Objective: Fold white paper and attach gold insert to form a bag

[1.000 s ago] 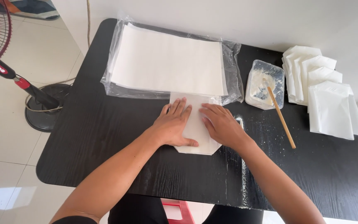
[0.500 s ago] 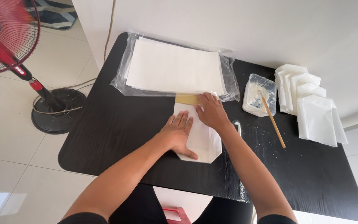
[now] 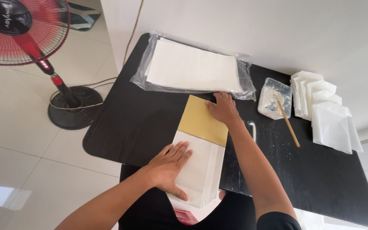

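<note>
Left hand (image 3: 170, 170) flat and spread on the white paper bag (image 3: 196, 170), fingers splayed, pressing it down on the near edge of the black table (image 3: 124, 127) — not gripping anything. Right hand (image 3: 223, 107) out at the far end, palm down on the yellow-brown panel (image 3: 201, 121) sticking out of the bag's top, fingers loosely together, holding nothing as far as can be seen. Long axis of the bag running away from the body, near end hanging a bit over the table edge, far end almost touching the clear plastic pack of white sheets (image 3: 192, 68). So: left hand nearer the bottom of the bag, right hand nearer the top and the panel. Off to the right, well apart from both hands, a small clear tub of white paste (image 3: 273, 97) with a wooden stick (image 3: 289, 125) leaning out of it, then a fanned stack of finished white bags (image 3: 324, 110). Red standing fan (image 3: 26, 34) on the floor at left.
</note>
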